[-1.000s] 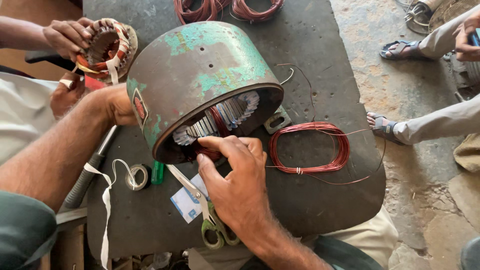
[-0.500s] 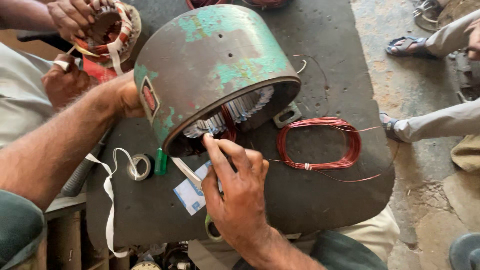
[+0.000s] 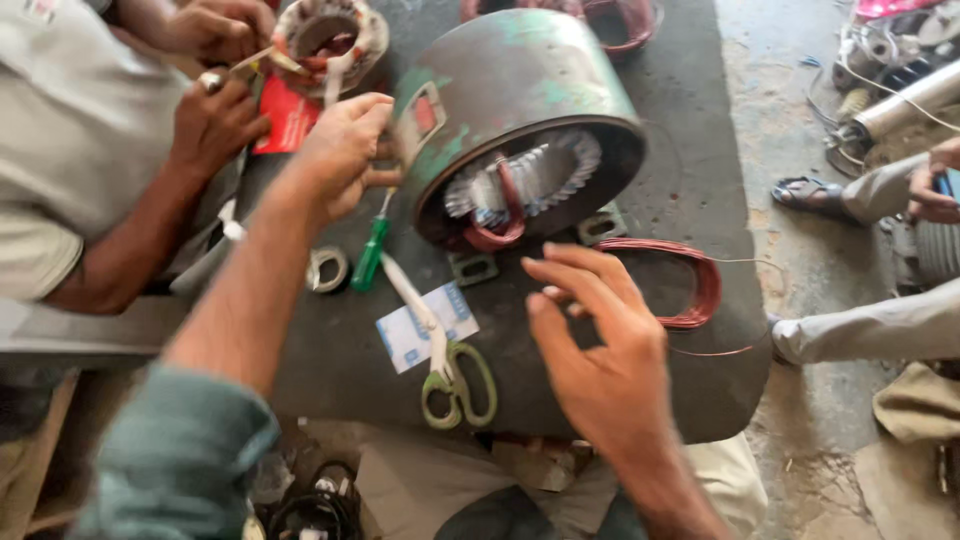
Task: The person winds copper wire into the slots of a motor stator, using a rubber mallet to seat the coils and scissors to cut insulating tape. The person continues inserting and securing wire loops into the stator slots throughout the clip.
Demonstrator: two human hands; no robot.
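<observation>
- Looking down from your head camera, your left hand (image 3: 345, 150) is pressed against the left side of the green motor housing (image 3: 520, 90), fingers curled on its outer wall beside a small plate with a red patch; it grips the shell rather than lifting it.
- Your right hand (image 3: 600, 340) hangs in front of the housing's open mouth, fingers spread and loose, grasping nothing and touching nothing.
- The housing lies on its side on the dark table (image 3: 350, 370), mouth facing you, with pale paper slot liners and a loop of red wire (image 3: 500, 205) showing inside.
- Just right of the housing's mouth lies a coil of red wire (image 3: 690, 285), flat on the table, close by your right fingertips.
- In front of the housing, toward its left, you have a green-handled screwdriver (image 3: 370, 255), green-handled scissors (image 3: 450, 375) lying over a white and blue card (image 3: 405, 335), and a small roll of tape (image 3: 327, 268).
- Left of the housing, another person's two hands (image 3: 215, 70) work on a smaller wound core (image 3: 330, 30).
</observation>
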